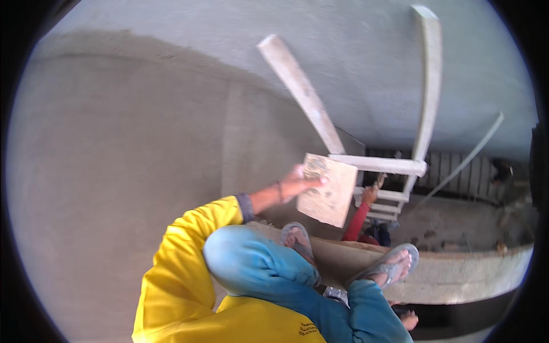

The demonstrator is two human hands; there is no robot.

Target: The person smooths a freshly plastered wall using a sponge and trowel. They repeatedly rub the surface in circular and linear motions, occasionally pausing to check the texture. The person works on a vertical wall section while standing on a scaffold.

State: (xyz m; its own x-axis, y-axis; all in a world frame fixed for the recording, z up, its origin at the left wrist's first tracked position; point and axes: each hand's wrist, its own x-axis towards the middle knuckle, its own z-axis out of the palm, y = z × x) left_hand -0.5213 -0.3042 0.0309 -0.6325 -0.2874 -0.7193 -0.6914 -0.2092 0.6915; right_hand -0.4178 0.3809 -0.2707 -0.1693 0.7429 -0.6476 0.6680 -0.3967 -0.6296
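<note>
My left hand [302, 183] is closed on the left edge of a flat, pale wooden board [327, 197], with the thumb across its face. Grey stains, like dried mortar, mark the board, which is held tilted beyond my left foot. Just right of it stands a wooden ladder [389, 164] with two long rails. Beside my right knee, low in view, is a small patch of skin [409, 320] that looks like part of my right hand. Its fingers are mostly hidden and I cannot make out whether it holds anything.
My sandalled feet [394, 266] rest on a narrow concrete ledge [457, 277]. Below, a person in a red sleeve [357, 222] reaches a hand to the ladder. A thin pole [469, 154] leans at the right over a lower level with slats. Plastered walls [126, 148] stand at the left and ahead.
</note>
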